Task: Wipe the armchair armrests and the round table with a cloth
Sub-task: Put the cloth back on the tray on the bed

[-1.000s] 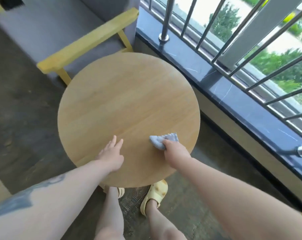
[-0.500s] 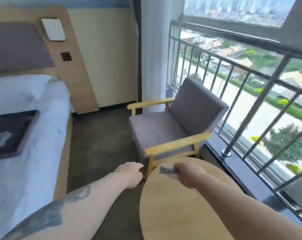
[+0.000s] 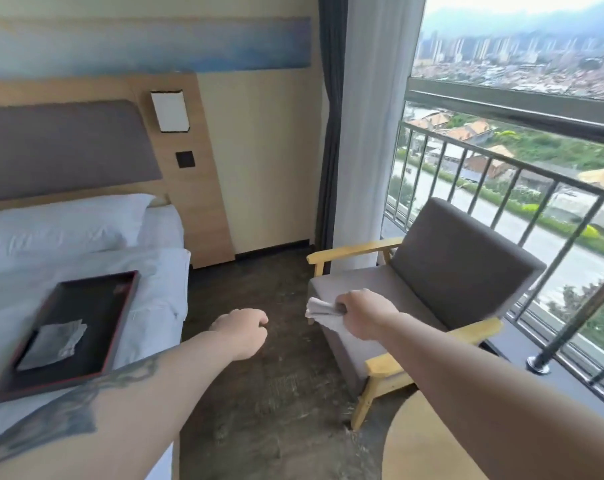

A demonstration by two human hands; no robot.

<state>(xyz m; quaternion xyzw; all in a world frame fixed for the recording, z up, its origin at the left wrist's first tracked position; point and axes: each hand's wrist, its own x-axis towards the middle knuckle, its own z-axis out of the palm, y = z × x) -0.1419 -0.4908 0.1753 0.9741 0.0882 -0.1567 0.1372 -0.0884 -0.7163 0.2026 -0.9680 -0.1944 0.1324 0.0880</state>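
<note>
Pale grey cloth (image 3: 323,310) sits bunched in the right hand (image 3: 362,315), whose fingers are curled tight around it, with folds spilling out past the knuckles. The hand holds it in the air; behind it in this view is the front of the grey seat of the armchair (image 3: 442,271), and contact with the seat cannot be told. Beyond the fingertips lies the far yellow armrest (image 3: 354,252); back toward the wrist, partly hidden by the forearm, runs the near armrest (image 3: 466,336). Behind the elbow, only an edge of the round table (image 3: 428,441) shows. The left hand (image 3: 243,332) hangs over the dark floor (image 3: 259,393), fingers folded into a loose fist holding nothing. Left of that fist, a bed (image 3: 155,282) carries a dark tray (image 3: 96,299).
</note>
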